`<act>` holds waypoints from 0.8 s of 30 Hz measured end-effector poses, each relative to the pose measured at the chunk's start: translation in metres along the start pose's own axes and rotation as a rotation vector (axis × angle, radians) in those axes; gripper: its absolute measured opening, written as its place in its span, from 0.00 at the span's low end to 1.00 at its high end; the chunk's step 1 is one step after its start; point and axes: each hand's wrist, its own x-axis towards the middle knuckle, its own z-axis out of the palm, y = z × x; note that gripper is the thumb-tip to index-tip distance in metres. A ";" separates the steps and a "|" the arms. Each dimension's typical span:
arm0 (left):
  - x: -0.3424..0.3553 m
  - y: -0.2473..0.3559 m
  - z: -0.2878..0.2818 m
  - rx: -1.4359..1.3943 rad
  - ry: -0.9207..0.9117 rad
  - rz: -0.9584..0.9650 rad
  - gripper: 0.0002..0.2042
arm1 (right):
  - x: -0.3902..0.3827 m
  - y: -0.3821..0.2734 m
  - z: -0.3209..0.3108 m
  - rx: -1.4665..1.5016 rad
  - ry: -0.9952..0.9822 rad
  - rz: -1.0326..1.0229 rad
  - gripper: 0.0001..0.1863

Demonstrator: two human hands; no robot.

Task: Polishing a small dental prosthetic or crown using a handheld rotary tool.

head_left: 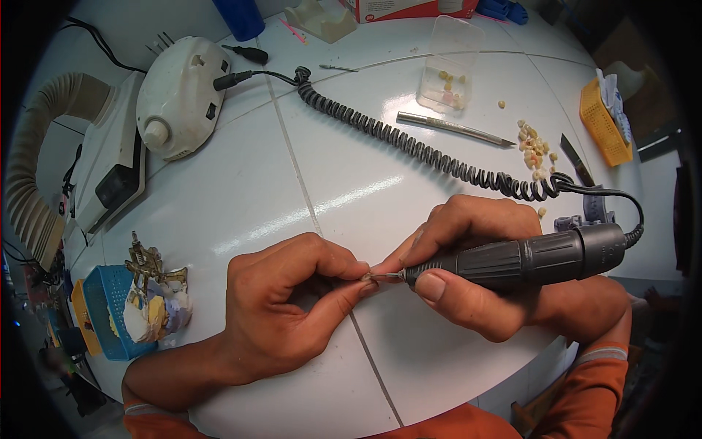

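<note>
Near the middle of the white table, my left hand (274, 304) is closed in a pinch. Thumb and forefinger hold a tiny pale piece that looks like an artificial tooth (367, 278), mostly covered by the fingertips. My right hand (475, 304) wraps round a black rotary handpiece (541, 257), lying nearly level with its tip to the left. Its thin metal bur (389, 275) reaches the small tooth, and the fingertips of both hands almost meet there. From the handpiece's back end a coiled black cord (417, 146) runs to a white control box (179, 95).
A silver craft knife (453, 128), a pile of loose teeth (536, 150) and a dark blade (576, 157) lie beyond my right hand. Behind them stands an opened clear box (442, 95). At left are a dental articulator with models (155, 300), a blue basket (110, 322) and a ribbed hose (29, 168).
</note>
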 end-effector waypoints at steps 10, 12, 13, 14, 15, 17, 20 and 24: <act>0.001 0.005 -0.001 0.010 -0.021 -0.014 0.09 | 0.000 0.009 0.008 0.096 0.018 -0.079 0.10; 0.001 0.005 -0.001 0.007 -0.020 -0.012 0.09 | 0.002 0.011 0.010 0.105 0.017 -0.100 0.10; 0.001 0.005 -0.001 0.009 -0.017 -0.011 0.09 | 0.003 0.012 0.011 0.088 0.031 -0.128 0.10; 0.001 0.005 -0.001 0.010 -0.014 -0.008 0.08 | 0.003 0.012 0.012 0.069 0.045 -0.155 0.10; 0.001 0.005 -0.001 0.008 -0.014 -0.008 0.08 | 0.003 0.012 0.012 0.069 0.045 -0.154 0.10; 0.001 0.005 -0.001 -0.014 -0.018 -0.009 0.08 | 0.003 0.012 0.012 0.043 0.058 -0.187 0.10; 0.001 0.004 0.000 -0.018 -0.014 -0.006 0.08 | 0.004 0.012 0.012 0.026 0.048 -0.163 0.10; 0.000 0.001 0.000 0.013 -0.009 0.020 0.08 | 0.006 0.011 0.014 -0.003 0.052 -0.175 0.09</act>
